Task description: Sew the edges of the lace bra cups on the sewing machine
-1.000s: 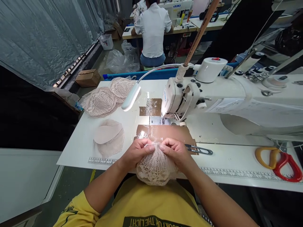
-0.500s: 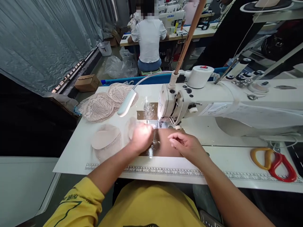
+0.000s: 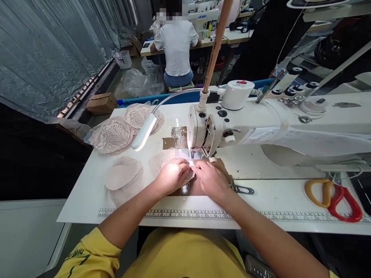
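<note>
Both my hands rest side by side on the white table [image 3: 87,200], just in front of the needle of the white sewing machine [image 3: 203,127]. My left hand [image 3: 173,175] and my right hand [image 3: 212,180] pinch and press a pale lace piece [image 3: 159,160] flat onto the brown plate under the presser foot. Most of the lace is hidden under my fingers; a part spreads out to the left of my left hand. A gooseneck lamp [image 3: 144,132] lights the spot brightly.
A pile of lace cups [image 3: 116,133] lies at the back left, and plain beige cup pads [image 3: 124,177] sit left of my hands. Thread snips [image 3: 242,189] lie to the right, orange and red scissors [image 3: 333,195] farther right. Another person [image 3: 176,42] sits at a machine behind.
My hands carried the lace piece from the table's front edge forward to the needle. The left hand laid it down first, then the right hand joined it at the presser foot.
</note>
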Motion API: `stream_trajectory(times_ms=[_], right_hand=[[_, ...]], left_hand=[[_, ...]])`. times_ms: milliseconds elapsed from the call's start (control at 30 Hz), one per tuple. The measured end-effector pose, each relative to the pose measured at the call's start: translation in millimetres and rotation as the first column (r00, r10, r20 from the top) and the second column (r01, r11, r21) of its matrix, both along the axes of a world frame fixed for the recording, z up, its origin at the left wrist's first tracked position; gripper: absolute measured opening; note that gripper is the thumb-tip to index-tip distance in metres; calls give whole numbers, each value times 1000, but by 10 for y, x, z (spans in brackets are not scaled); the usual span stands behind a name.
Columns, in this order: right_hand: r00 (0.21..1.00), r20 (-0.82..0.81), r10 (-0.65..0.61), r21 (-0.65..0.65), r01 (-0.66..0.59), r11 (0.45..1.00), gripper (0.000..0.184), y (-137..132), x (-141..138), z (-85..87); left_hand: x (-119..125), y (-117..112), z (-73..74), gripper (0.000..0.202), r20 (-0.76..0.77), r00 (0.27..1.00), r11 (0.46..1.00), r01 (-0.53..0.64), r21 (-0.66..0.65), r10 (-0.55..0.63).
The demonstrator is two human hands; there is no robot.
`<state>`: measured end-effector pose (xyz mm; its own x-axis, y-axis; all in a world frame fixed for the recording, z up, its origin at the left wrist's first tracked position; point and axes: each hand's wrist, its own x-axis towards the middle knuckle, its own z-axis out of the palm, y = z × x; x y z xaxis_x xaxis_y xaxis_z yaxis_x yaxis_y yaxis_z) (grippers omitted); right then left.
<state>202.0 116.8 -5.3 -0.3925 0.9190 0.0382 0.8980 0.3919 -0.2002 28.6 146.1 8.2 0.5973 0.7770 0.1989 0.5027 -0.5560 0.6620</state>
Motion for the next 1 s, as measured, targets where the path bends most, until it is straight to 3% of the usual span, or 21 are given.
stream_trajectory(times_ms=[133,333,667,1000], right_hand=[[998,43,-56,12,56,998,36,24,-10,5],[994,50,-93,17,92,996,42,66,-26,-43],[995,39,-89,44,87,995,42,62,-27,-55],[996,37,-80,113,76,991,47,50,0,-150]], left_hand=[[6,102,-137,24,-95,995,988,18,156,-3],[-2,285,-216,30,-289,955,922,165,351,-61],[-77,380,-283,33,-284,956,930,164,328,-69],[-38,333,-248,39,-379,919,956,5,295,112]])
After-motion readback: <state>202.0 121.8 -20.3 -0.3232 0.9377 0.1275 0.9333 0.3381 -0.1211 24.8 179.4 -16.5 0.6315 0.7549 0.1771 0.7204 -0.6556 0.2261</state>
